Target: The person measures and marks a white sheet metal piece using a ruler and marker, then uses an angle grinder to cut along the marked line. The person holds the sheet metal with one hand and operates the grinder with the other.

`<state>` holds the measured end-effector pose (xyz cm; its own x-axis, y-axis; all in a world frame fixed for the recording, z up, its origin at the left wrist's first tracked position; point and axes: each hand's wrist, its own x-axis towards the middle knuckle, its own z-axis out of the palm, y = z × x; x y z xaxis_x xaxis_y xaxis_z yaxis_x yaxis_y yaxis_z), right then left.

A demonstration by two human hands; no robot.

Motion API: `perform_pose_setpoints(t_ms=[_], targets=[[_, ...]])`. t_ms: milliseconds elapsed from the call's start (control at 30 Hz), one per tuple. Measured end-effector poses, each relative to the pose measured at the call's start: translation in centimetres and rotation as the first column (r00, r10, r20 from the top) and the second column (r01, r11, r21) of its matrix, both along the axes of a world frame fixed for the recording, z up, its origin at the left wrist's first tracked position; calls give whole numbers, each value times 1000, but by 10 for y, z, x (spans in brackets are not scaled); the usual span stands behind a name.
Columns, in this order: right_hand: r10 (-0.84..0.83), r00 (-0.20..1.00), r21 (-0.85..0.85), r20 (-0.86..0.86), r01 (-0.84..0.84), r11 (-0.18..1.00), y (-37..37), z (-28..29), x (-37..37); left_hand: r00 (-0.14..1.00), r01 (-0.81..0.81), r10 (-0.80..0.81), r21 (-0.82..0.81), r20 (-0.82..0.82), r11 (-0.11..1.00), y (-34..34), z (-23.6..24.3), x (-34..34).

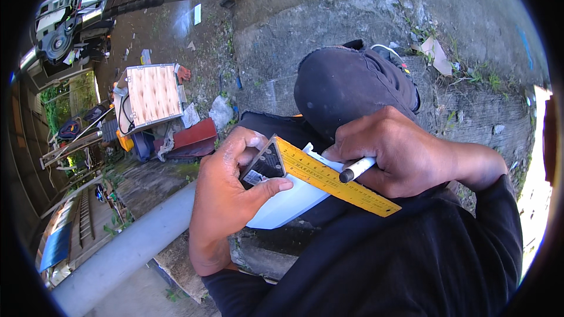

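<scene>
My left hand (226,199) grips the dark stock of a try square (338,179), thumb on the near side and fingers over the far side. The square's yellow ruled blade slants down to the right across a smooth white piece (288,202), whose far edge looks ragged. A long pale pipe (135,238) runs from the lower left up to my left wrist; my hand hides whether it joins the white piece. In my closed right hand (393,155) is a white marker (361,167), its dark end pointing left, just above the blade.
My bent knee (335,88) in dark trousers is beyond my hands. At left stand a wooden-topped box (154,95) and a dark red piece (191,139), with crumpled plastic (221,111) nearby. Another person's hand (184,73) shows beside the box. Torn cardboard (436,56) lies at the right.
</scene>
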<state>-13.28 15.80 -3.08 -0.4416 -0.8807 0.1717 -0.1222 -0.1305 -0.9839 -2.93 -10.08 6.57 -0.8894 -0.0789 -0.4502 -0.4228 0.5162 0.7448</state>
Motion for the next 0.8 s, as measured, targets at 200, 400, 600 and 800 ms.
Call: perform_pose_setpoints(t_ms=[200,400,600,800], targets=[[4,1000,-16,3,-4,1000,4,-6,0,988,14,-23,57,153,998,8,-5,1],[41,999,19,-22,-40,999,10,-12,-2,974,39,-58,89,220,995,18,-2,1],[31,996,75,78,-37,997,12,-11,-1,980,-46,13,160,200,986,33,-14,12],[3,1000,119,21,-6,993,10,-10,3,939,112,-181,239,292,965,21,-25,10]])
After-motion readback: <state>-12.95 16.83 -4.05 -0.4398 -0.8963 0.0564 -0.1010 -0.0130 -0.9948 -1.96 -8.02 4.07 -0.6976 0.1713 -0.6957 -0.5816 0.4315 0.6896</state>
